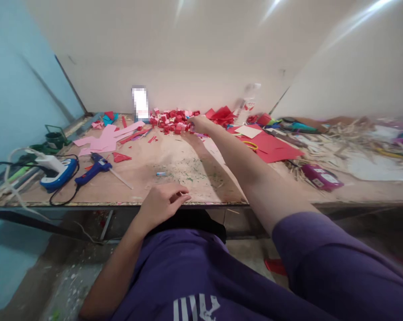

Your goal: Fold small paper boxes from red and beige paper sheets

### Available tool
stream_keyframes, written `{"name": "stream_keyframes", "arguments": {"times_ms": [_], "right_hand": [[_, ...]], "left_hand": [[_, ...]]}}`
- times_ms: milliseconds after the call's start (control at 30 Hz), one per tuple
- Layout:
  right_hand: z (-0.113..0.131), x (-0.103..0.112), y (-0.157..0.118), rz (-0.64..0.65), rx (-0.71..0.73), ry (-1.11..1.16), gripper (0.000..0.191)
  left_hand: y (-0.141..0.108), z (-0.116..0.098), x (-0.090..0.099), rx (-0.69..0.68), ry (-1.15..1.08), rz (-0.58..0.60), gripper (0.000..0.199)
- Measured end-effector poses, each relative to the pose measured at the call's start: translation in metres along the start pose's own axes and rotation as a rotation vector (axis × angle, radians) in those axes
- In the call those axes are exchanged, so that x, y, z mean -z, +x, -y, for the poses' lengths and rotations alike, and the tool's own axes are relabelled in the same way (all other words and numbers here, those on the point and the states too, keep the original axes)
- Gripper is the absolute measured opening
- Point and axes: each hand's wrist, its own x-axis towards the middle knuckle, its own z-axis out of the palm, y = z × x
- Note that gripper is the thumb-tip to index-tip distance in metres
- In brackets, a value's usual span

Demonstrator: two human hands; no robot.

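Note:
My right hand [200, 123] is stretched far over the table to the right end of a heap of small red and pink folded paper pieces [169, 121]. Its fingertips are at the pieces, too small and blurred to show whether they grip one. At the table's near edge, my left hand [164, 199] is curled, thumb and fingertips close together. Whatever may be in that pinch is hidden or too tiny to name. A short blue-and-white stub [160, 174] lies just beyond it, beside scattered green specks.
On the left are a blue glue gun [96, 168], a power strip [59, 174] and pink paper [103, 139]. A phone [140, 104] stands at the back. Red sheets [274, 145], yellow-handled scissors [250, 145], a clear bottle [248, 104] and a magenta packet [321, 177] lie rightward.

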Motion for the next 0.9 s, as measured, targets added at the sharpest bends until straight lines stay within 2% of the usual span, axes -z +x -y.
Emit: {"name": "stream_keyframes", "arguments": {"times_ms": [233, 400, 567, 767, 900], "right_hand": [[0.007, -0.011, -0.001, -0.044, -0.063, 0.013, 0.050], [0.003, -0.007, -0.002, -0.049, -0.085, 0.046, 0.058], [0.000, 0.001, -0.002, -0.064, -0.094, 0.094, 0.056], [0.006, 0.023, -0.020, -0.142, -0.103, 0.179, 0.051], [0.014, 0.052, -0.056, -0.223, -0.075, 0.285, 0.038]], "left_hand": [[0.000, -0.002, 0.001, 0.012, 0.008, 0.002, 0.008], [0.001, -0.002, 0.001, 0.011, -0.010, 0.006, 0.007], [0.002, -0.002, 0.001, 0.009, -0.023, -0.006, 0.008], [0.001, 0.001, 0.000, -0.016, -0.059, -0.061, 0.010], [0.006, 0.012, 0.008, 0.034, -0.026, -0.188, 0.012]]}}
